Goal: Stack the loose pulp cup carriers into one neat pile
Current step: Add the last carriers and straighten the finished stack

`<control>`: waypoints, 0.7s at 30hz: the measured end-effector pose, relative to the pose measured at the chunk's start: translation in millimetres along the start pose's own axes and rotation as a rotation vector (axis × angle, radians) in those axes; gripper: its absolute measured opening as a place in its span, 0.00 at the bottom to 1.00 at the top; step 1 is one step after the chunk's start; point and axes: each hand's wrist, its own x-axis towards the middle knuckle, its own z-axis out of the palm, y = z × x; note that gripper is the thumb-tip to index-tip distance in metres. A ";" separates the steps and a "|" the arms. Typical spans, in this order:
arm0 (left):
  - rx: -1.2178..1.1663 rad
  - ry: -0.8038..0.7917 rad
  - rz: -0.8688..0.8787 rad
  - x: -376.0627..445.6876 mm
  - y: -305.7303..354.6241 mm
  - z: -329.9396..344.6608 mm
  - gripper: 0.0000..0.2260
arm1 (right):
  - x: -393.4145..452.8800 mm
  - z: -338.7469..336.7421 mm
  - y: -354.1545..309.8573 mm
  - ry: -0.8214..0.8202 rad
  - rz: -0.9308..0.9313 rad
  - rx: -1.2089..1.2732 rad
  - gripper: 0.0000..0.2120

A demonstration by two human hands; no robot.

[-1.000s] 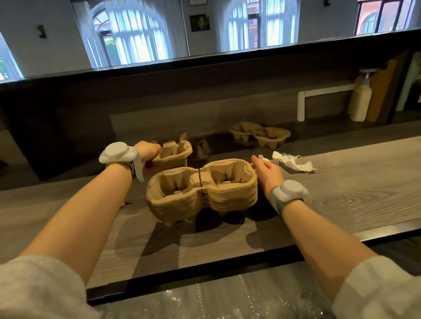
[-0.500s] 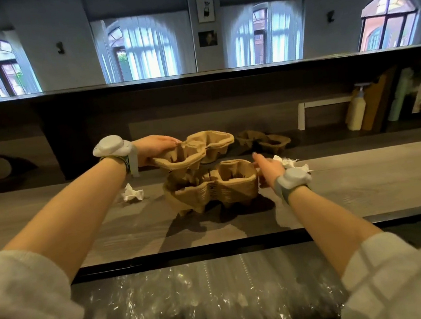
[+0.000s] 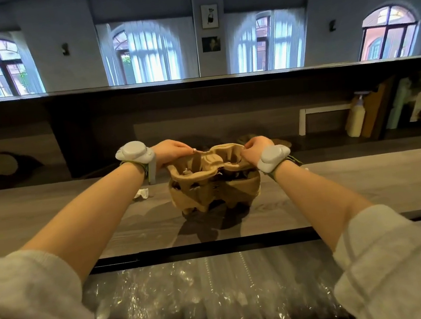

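Note:
A brown pulp cup carrier (image 3: 208,161) sits tilted on top of a pile of carriers (image 3: 216,193) in the middle of the wooden counter (image 3: 340,191). My left hand (image 3: 170,151) grips the top carrier's left end. Its right end is pinched by my right hand (image 3: 255,147). The top carrier is not level with the pile below; gaps show between them. Another carrier (image 3: 247,137) lies behind on the lower shelf, mostly hidden by my right hand.
A crumpled white paper scrap (image 3: 142,193) lies left of the pile. At the back right stand a pump bottle (image 3: 357,121), boards and a white frame (image 3: 323,112). A roll (image 3: 0,165) lies at the far left. Clear plastic wrap (image 3: 207,292) covers the area below the counter's front edge.
My left hand has carried the carrier over the pile and lowered it onto the top. My right hand has risen from the pile's right side to grip the carrier's right end.

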 end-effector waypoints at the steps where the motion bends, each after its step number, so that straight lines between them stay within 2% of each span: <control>1: -0.007 0.009 -0.010 1.1 -2.1 -0.9 0.08 | -0.4 0.2 -0.9 -0.009 0.006 -0.025 0.13; 4: -0.006 -0.073 -0.053 -1.9 -3.9 -6.8 0.07 | -4.1 -2.6 -4.0 -0.006 0.034 -0.053 0.15; 6: 0.002 -0.156 -0.131 -6.1 -3.5 -11.1 0.09 | -3.3 -2.0 -2.6 0.006 0.048 -0.085 0.14; 8: 0.016 -0.172 -0.232 -9.6 -5.3 -13.8 0.11 | -4.3 -0.5 -2.2 0.013 0.056 -0.106 0.14; 12: -0.044 -0.038 -0.336 -10.5 -12.4 -15.6 0.11 | -7.6 -1.2 -2.4 0.002 0.073 -0.100 0.15; 16: -0.069 0.120 -0.276 -10.6 -13.7 -14.5 0.07 | -11.9 -5.5 1.6 0.021 0.022 -0.066 0.18; 19: -0.003 0.209 -0.246 -11.2 -14.6 -7.5 0.10 | -24.6 -11.6 2.8 -0.063 0.023 -0.170 0.18; 21: -0.009 0.229 -0.235 -11.6 -15.5 2.3 0.11 | -33.3 -12.4 3.3 -0.052 0.030 -0.193 0.19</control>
